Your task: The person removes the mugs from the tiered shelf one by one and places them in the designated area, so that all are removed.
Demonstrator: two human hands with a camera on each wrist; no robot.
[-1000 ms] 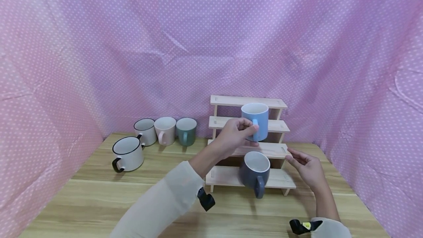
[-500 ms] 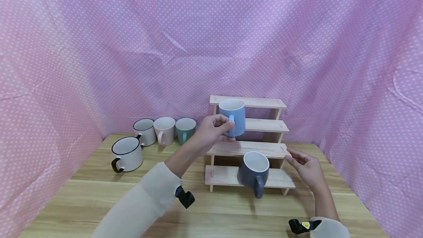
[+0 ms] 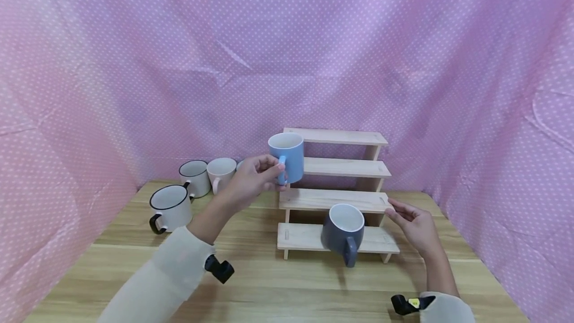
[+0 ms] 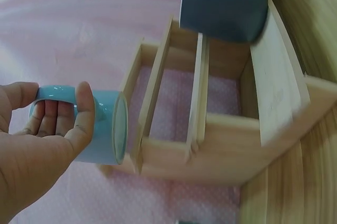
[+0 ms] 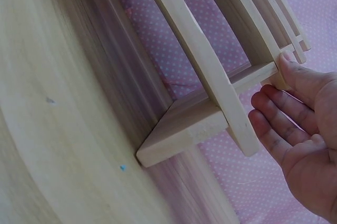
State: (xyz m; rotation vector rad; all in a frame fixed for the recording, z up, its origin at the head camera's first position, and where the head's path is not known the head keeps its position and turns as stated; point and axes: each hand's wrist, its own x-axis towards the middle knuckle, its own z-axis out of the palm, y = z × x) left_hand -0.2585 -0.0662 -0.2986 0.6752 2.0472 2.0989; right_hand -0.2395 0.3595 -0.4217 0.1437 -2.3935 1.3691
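Observation:
My left hand (image 3: 253,179) holds a light blue mug (image 3: 294,161) by its handle, upright in the air before the left end of a wooden tiered shelf (image 3: 314,198). In the left wrist view, the fingers of that hand (image 4: 37,163) pass through the handle, with the thumb against it. My right hand (image 3: 417,226) pinches the right end of the second board from the bottom; the right wrist view has the thumb above the board and fingers below. A dark grey mug (image 3: 334,236) stands on the lowest board, handle toward me.
At the left of the wooden table (image 3: 287,288) stand a white black-rimmed mug (image 3: 177,213), another white black-rimmed mug (image 3: 199,183) behind it, and a pale pink mug (image 3: 221,169). My left hand mostly covers a green mug. A pink dotted cloth (image 3: 269,64) hangs behind.
My left hand has carried the light blue mug leftward, from before the shelf's right half to its left end. My right hand has stayed on the board, and the dark grey mug has not moved.

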